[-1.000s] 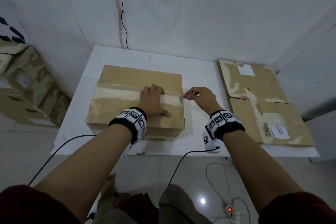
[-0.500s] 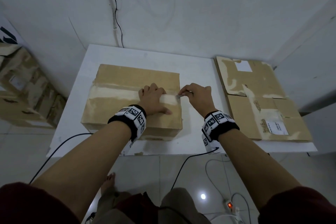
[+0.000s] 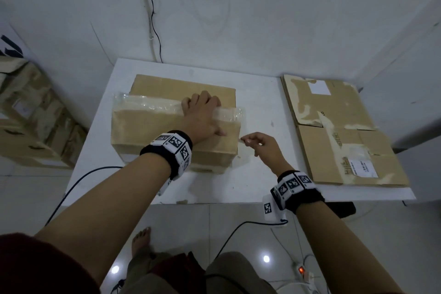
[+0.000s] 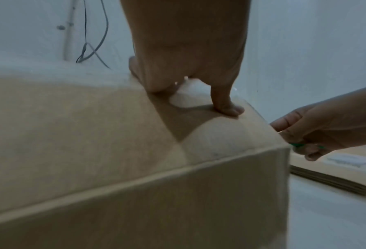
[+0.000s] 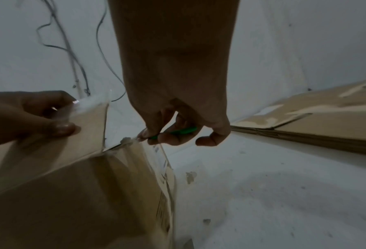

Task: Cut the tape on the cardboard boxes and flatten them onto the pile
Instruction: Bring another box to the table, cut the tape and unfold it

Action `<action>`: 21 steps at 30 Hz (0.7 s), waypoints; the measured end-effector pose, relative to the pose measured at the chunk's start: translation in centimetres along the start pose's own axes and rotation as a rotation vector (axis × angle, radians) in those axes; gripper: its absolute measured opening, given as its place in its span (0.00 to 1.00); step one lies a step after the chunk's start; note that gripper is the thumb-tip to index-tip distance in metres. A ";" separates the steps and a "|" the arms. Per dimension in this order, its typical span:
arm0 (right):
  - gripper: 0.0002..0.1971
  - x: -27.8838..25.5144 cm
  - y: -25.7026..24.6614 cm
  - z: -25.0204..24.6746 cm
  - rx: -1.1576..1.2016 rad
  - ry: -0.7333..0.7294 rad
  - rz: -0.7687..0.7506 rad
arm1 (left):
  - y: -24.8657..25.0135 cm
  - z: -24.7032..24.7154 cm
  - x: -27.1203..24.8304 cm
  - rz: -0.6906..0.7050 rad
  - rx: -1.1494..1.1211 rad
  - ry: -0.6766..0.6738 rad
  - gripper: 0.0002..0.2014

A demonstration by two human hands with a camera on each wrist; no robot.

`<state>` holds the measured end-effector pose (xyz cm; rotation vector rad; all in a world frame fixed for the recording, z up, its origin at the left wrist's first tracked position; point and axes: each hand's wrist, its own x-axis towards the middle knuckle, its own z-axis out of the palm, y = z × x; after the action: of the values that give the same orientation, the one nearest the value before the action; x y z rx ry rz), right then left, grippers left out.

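Note:
A taped cardboard box (image 3: 148, 131) lies on the white table (image 3: 260, 174). Clear tape (image 3: 148, 104) runs along its top seam, and the tape's right end sticks out past the box edge. My left hand (image 3: 202, 117) rests arched on the box top at the seam, bent fingers and thumb (image 4: 226, 109) pressing down. My right hand (image 3: 265, 148) pinches a small green cutter (image 5: 182, 130) at the box's near right top corner (image 5: 126, 141). The cutter's tip touches tape there. The pile of flattened boxes (image 3: 334, 126) lies to the right.
More cardboard boxes (image 3: 31, 126) are stacked on the floor at the left. Cables hang on the wall behind the table. Wrist cables trail off the table's near edge, and a power strip (image 3: 301, 270) lies on the floor by my legs.
My right hand has moved from the right end of the top seam toward me, to the box's near right corner. The left hand stays on the box, its fingers now more bent.

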<state>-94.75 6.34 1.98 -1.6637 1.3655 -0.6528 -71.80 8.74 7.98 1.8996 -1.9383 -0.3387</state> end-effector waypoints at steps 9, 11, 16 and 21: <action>0.09 -0.5 0.3 -0.5 0.206 0.223 0.067 | 2.3 -2.3 -3.5 0.029 0.150 0.270 0.25; 0.11 -0.4 -0.4 -0.2 0.245 0.207 0.046 | 2.3 -1.2 -5.0 -0.016 0.207 0.135 0.20; 0.10 0.4 -1.9 0.7 0.121 0.187 -0.016 | -0.5 3.4 -7.1 -0.086 0.096 -0.026 0.30; 0.08 1.4 -3.2 1.2 0.033 0.163 -0.077 | -1.1 4.5 -7.0 -0.141 0.183 -0.032 0.30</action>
<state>-91.82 5.46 4.02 -1.6733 1.4023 -0.8675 -72.84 15.21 2.69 2.1666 -1.9181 -0.2403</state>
